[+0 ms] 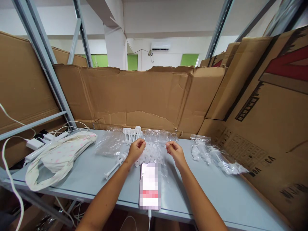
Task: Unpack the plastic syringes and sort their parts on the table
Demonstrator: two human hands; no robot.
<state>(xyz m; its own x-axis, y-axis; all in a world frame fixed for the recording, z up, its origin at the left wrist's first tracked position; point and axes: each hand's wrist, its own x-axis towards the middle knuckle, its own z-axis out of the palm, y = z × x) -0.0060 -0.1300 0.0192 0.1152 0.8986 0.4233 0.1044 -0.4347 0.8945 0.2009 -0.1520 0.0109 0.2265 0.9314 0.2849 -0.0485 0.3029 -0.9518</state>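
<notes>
My left hand (137, 149) is closed in a pinch above the left part of a pile of small white plastic pieces (151, 154). On the pile's right side, my right hand (174, 150) is pinched too; anything between its fingertips is too small to make out. White round-topped plastic parts (132, 132) stand in a row behind my left hand. Clear plastic bags (158, 135) lie behind the pile. A white rod-like part (113, 170) rests left of my left forearm. Below the pile, a phone (149, 186) with a lit screen lies between my forearms.
Filled clear bags (216, 157) lie on the grey table (207, 195) at the right. At the left are a cloth bag (60, 155), a power strip (39, 152) and cables. Cardboard walls (139, 96) enclose the back and sides.
</notes>
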